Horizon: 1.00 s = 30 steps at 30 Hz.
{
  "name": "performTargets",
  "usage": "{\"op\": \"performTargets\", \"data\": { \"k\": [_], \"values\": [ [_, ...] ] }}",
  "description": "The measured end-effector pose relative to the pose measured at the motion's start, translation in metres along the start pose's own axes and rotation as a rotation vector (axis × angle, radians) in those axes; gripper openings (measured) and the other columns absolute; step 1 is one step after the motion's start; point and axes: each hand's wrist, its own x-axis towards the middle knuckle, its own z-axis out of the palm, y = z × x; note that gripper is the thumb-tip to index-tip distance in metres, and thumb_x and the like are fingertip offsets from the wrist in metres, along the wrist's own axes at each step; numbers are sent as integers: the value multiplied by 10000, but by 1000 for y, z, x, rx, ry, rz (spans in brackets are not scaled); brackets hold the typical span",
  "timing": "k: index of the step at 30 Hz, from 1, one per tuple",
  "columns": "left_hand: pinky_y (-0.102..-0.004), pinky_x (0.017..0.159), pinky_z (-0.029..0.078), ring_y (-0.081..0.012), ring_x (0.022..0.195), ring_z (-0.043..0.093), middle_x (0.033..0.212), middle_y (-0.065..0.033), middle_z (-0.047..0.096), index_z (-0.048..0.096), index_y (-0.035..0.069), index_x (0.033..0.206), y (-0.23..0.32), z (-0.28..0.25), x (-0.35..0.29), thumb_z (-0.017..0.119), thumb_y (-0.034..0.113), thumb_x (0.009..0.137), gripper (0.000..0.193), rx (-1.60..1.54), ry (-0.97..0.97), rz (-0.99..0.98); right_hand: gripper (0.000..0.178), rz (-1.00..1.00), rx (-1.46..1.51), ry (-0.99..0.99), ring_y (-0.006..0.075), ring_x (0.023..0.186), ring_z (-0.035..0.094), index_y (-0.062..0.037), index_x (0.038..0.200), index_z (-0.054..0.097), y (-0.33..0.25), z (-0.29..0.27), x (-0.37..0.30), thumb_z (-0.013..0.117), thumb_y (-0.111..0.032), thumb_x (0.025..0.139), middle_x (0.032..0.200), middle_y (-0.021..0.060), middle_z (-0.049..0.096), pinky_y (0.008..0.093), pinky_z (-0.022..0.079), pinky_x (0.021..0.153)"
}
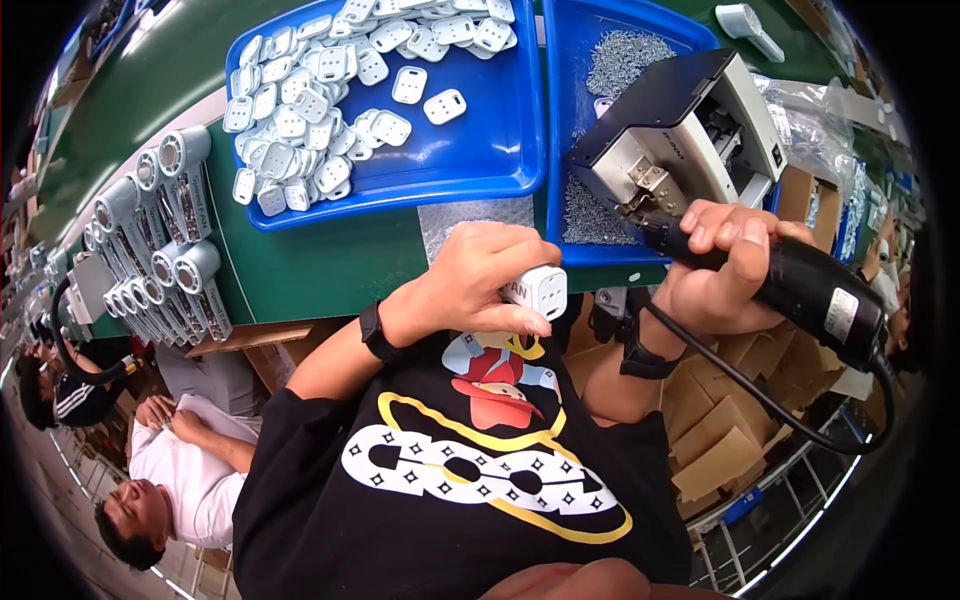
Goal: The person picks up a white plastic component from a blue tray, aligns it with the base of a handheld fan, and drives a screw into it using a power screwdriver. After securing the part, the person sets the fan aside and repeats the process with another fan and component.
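While the large blue tray lies across the bench, a white piece [547,293] is held off its near right corner, on the person's side, with its holed end face turned to the right. Thumb and fingers of the left hand [490,270] are closed around that piece, the thumb along its near side. Farther to the right of the large blue tray [470,160], the right hand [715,260] is wrapped around a black power screwdriver [800,285], whose nose points leftward at the mouth of a boxy screw feeder [680,140]; whether the two touch cannot be told. A cord [770,400] loops from the tool's rear end. Inside the large blue tray, white plates [330,100] with small holes are heaped toward the left and far sides, a few lying loose near the middle. Just beside its right wall, a second blue tray [568,100] contains loose screws [625,62], with the feeder over it. Bubble wrap [440,225] lies at the large tray's near edge. To its left, round-headed white devices [170,220] stand in rows on the green bench [310,265].
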Motion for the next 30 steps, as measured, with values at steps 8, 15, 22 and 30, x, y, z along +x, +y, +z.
{"op": "performTargets", "data": {
  "k": [8, 15, 22, 30],
  "values": [
    [-364, 543, 442, -261, 596, 574, 719, -68, 564, 629, 21, 965, -3, 2, -4, 649, 700, 824, 694, 36, 29, 10, 365, 107, 474, -251, 150, 556, 526, -74, 1231, 398, -71, -1, -18, 594, -122, 927, 750, 49, 517, 331, 501, 535],
    [-385, 572, 489, -307, 664, 630, 777, -92, 616, 638, 39, 999, 7, -7, -1, 750, 577, 785, 590, 28, -19, -18, 282, 163, 599, -431, 128, 587, 523, -43, 1188, 441, -63, 9, -14, 545, -151, 950, 779, 31, 510, 300, 476, 592],
    [-364, 534, 439, -263, 592, 581, 716, -69, 560, 629, 19, 959, -1, 1, -2, 671, 677, 817, 675, 33, 37, 26, 290, 114, 531, -434, 124, 590, 530, -40, 1186, 440, -71, 9, -13, 558, -152, 945, 773, 35, 513, 302, 476, 591],
    [-382, 558, 487, -297, 661, 635, 781, -82, 626, 644, 48, 975, 2, -5, 0, 760, 582, 774, 582, 21, -3, -6, 287, 132, 487, -459, 126, 589, 534, -51, 1186, 438, -64, 14, -13, 559, -141, 942, 772, 37, 510, 307, 478, 599]
  ]
}}
